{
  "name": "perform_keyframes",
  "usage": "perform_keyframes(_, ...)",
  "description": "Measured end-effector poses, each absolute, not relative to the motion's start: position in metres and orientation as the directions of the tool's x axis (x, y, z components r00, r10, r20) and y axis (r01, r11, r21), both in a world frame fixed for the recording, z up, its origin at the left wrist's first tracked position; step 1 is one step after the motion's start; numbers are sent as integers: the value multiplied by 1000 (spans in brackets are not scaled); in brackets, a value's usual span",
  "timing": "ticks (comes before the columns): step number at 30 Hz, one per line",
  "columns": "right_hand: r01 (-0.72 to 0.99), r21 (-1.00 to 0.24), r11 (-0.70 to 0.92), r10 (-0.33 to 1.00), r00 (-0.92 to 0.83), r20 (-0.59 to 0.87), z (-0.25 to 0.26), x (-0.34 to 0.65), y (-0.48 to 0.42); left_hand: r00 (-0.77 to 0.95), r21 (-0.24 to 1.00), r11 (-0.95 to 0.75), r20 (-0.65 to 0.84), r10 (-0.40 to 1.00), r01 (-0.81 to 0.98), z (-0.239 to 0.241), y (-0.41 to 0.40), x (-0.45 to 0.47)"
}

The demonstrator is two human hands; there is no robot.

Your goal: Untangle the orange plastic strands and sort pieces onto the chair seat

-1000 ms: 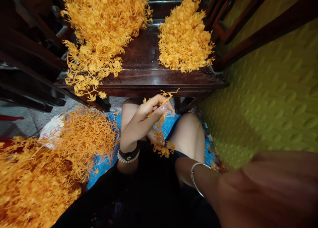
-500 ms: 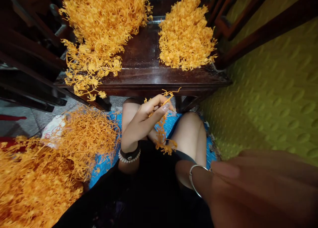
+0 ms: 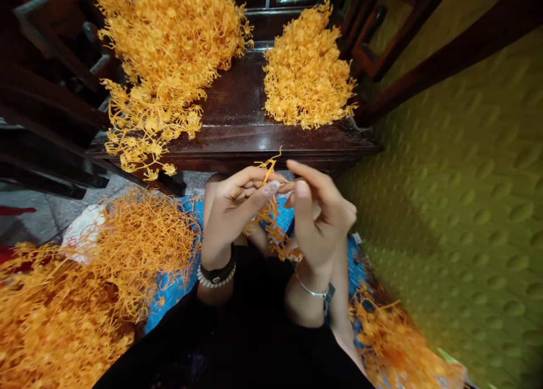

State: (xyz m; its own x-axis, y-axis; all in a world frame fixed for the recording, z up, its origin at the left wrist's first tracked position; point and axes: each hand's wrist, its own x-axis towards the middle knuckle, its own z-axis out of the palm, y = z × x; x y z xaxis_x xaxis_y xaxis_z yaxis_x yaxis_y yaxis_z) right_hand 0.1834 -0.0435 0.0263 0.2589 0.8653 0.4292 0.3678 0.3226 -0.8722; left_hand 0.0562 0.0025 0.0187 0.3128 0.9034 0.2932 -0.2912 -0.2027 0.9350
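My left hand (image 3: 235, 205) pinches a strand of orange plastic sprigs (image 3: 271, 219) that dangles over my lap. My right hand (image 3: 320, 219) is raised beside it, thumb and forefinger closing on the top of the same strand near the left fingertips. Both wrists carry bracelets. A dark wooden table (image 3: 237, 132) stands just beyond my knees, bearing a big loose heap of orange sprigs (image 3: 165, 55) on the left and a denser heap (image 3: 307, 72) on the right.
A large mass of orange sprigs (image 3: 72, 298) lies on the floor at my left over a blue patterned cloth (image 3: 178, 281). A smaller orange pile (image 3: 390, 344) lies at my right. A green textured cushion (image 3: 466, 197) fills the right side.
My right hand, blurred close to the camera at lower right before, has swung in to meet the left hand at the strand. The left hand kept its hold.
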Motion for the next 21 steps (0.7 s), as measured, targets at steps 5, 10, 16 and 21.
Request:
perform_keyframes(5,455,-800,391,895,13,445,24,191,-34,281,945,-192,267,922,-266,20,2,60)
perform_keyframes(10,433,-825,363,924,-55,378,23,198,-31,178,953,-209,250,952,-220,16,8,60)
perform_keyframes(16,148,-951,273,952,104,289,17,200,-28,147,970,-223,236,960,-101,7,15,59)
perform_keyframes(21,-146,-964,220,958,220,185,11,200,-28,186,961,-267,277,943,-76,3,20,65)
